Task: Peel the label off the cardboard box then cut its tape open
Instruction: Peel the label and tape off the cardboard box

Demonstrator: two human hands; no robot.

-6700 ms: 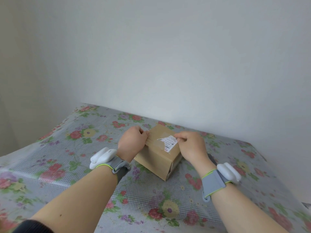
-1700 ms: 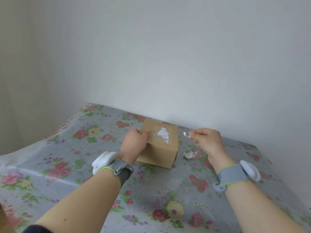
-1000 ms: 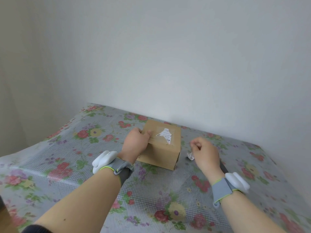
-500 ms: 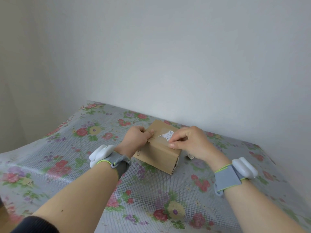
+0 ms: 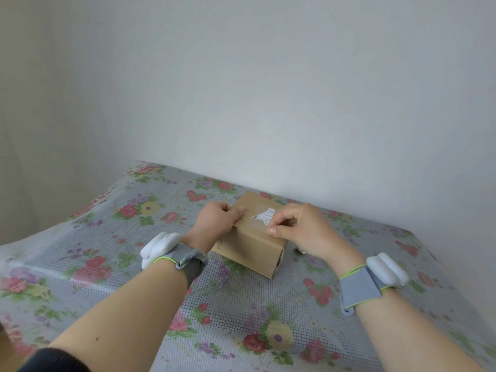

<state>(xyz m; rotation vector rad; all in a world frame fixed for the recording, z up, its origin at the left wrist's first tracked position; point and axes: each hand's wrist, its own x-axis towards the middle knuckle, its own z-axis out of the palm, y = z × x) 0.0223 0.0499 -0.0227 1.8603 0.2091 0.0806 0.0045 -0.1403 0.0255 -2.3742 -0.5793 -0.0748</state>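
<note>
A small brown cardboard box (image 5: 249, 247) sits on the flowered table, tilted toward me, with clear tape along its top. A torn white remnant of the label (image 5: 264, 215) still sticks to the top face. My left hand (image 5: 218, 222) grips the box's left top edge, thumb pressed on the top. My right hand (image 5: 300, 228) rests on the right of the box top, its fingertips pinched at the lower right edge of the label remnant. Whether a corner of it is lifted is hidden by the fingers.
A plastic flowered tablecloth (image 5: 134, 264) covers the table, which meets a white wall behind. A crumpled white scrap of peeled label (image 5: 301, 250) lies on the cloth just right of the box, mostly hidden by my right hand.
My right hand dropped a torn label piece on the table right of the box, then came back to the box top and now pinches the remaining label. The left hand kept holding the box.
</note>
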